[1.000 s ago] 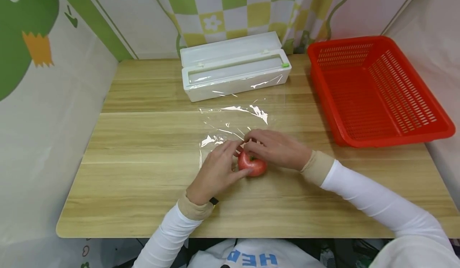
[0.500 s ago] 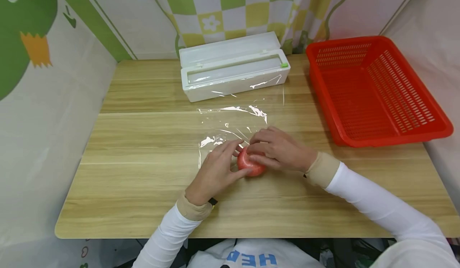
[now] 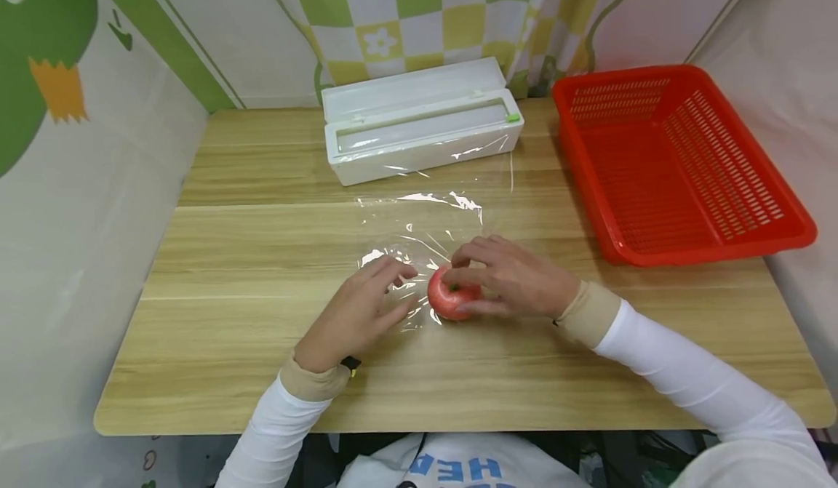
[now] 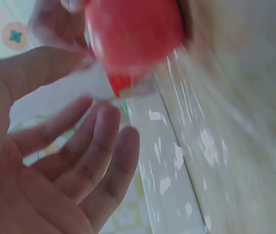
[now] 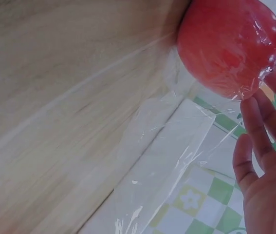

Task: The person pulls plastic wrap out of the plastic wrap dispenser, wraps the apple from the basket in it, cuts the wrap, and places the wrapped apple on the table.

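The person's left hand (image 4: 64,161), loosely spread, is just beside a red fruit (image 4: 135,31); clear film (image 4: 208,144) glints, a white box (image 4: 162,165) on the far side.

Tabletop's (image 3: 196,379) pale wood grain
It's got a white box (image 3: 419,160), red basket (image 3: 681,182), clear film (image 3: 419,219) and a tomato (image 3: 441,295).

This looks like a small sheet-lined booth with a kitchen air: cartoon-printed sheeting (image 3: 98,255) beyond the worktop (image 3: 229,255)'s left edge, checked cloth (image 3: 419,1) behind the back edge, 1 film box (image 3: 425,155) there, 1 red basket (image 3: 592,182) at the back right corner.
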Demonstrator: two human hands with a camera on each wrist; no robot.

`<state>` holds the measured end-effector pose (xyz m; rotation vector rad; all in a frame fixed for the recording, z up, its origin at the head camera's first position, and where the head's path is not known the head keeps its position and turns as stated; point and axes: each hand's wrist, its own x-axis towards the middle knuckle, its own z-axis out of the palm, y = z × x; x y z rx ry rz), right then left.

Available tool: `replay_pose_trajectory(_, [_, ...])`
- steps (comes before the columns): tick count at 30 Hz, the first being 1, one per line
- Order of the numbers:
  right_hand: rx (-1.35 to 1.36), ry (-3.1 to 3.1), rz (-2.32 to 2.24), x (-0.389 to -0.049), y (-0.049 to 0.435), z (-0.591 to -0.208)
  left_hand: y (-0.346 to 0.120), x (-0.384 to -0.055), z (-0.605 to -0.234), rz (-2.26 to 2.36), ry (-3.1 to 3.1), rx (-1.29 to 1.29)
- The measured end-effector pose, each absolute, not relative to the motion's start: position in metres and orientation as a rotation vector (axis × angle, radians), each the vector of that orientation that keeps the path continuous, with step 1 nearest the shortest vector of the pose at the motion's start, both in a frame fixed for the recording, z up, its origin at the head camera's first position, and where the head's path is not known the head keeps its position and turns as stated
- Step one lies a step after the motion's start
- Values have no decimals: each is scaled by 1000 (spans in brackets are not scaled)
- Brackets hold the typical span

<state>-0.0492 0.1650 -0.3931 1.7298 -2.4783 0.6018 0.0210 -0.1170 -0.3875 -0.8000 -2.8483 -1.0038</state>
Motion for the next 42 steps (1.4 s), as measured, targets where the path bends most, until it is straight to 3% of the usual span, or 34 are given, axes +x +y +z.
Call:
replay_pose_trajectory(8, [1734,-2477,622,-51,165,-395,-168,24,-389,-741,-3136,-972])
replay_pose_trajectory(16, [1728,-2481,656,-50,167,-399,-191,25,-403,-802,-3160,-1162])
replay_pose_trajectory(24, [1709,-2468,675,-49,167,-400,-188,22,-413,-758,-2998,-1245])
replay_pose_trajectory(32, [1684,-2480,685,-48,165,-400,-176,25,-380,-545,-2694,-1266])
replay_pose_trajectory(42, [1663,-2491,702,-45,163,-400,-120,10,-347,-283,-2542,-1213])
